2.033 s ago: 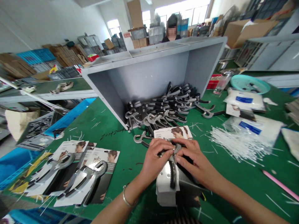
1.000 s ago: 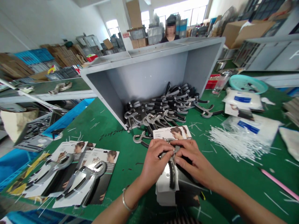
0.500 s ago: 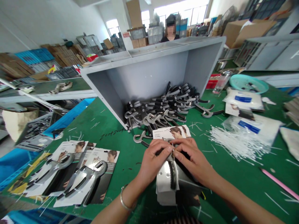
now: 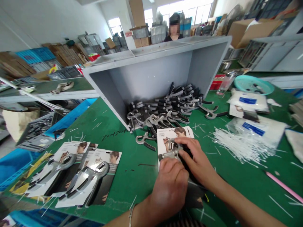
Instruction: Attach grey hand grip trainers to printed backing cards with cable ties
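A grey and black hand grip strengthener (image 4: pixel 169 153) lies over a stack of printed backing cards (image 4: pixel 163 135) in front of me, its coil spring facing up and left. My left hand (image 4: pixel 171 186) is closed in a fist on the strengthener's lower part, back of the hand up, hiding most of the handles. On the other side, my right hand (image 4: pixel 194 159) holds the strengthener near its spring end, thumb and fingers bent round it. At the left, two carded strengtheners (image 4: pixel 87 179) lie on overlapping cards.
Beyond my hands, a grey crate (image 4: pixel 151 69) on its side holds many loose strengtheners (image 4: pixel 165 107). White plastic ties (image 4: pixel 239 145) are heaped at right, beside plastic bags (image 4: pixel 265 129), a pink stick (image 4: pixel 284 186) and a turquoise basin (image 4: pixel 253 83). A person (image 4: pixel 174 30) is behind the crate.
My left hand has left its fingertip pinch by the right hand and moved down, closing on the strengthener. The strengthener has turned, baring its spring end and the card beneath.
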{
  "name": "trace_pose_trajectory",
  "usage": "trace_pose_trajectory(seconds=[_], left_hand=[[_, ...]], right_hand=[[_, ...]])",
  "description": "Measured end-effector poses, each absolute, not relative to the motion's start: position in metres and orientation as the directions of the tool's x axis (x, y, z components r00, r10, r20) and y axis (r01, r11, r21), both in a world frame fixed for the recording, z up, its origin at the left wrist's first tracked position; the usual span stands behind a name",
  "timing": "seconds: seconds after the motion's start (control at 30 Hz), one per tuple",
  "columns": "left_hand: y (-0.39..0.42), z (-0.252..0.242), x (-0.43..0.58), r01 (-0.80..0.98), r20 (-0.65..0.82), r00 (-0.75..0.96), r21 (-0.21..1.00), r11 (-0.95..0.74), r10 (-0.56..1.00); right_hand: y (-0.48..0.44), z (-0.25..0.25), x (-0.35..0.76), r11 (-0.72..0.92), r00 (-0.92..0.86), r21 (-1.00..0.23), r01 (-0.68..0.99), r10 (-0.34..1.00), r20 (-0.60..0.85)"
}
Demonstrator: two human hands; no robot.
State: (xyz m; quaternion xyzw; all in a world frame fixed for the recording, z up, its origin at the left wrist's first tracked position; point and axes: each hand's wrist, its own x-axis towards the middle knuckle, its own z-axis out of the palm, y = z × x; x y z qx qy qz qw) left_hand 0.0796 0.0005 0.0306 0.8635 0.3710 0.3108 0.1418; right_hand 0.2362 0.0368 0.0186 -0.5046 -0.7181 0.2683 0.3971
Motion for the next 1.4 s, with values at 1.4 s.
trace_pose_trajectory(seconds=[1.4], left_hand=[[-0.024, 0.035, 0.027, 0.766, 0.223, 0.389, 0.461, -0.448, 0.894]], right_hand=[[-0.013, 0.062, 0.207, 0.639, -0.677, 0.241, 0.731, 0.722, 0.142]])
